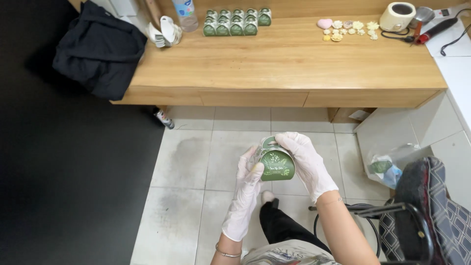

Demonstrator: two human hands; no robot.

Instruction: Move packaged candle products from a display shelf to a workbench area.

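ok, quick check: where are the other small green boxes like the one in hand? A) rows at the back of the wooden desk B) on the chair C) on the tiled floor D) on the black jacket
A: the green boxes stand in rows at the back of the wooden desk, while the left hand and right hand hold one green box over the floor.

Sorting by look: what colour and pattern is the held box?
Green box with pale leaf print; head view.
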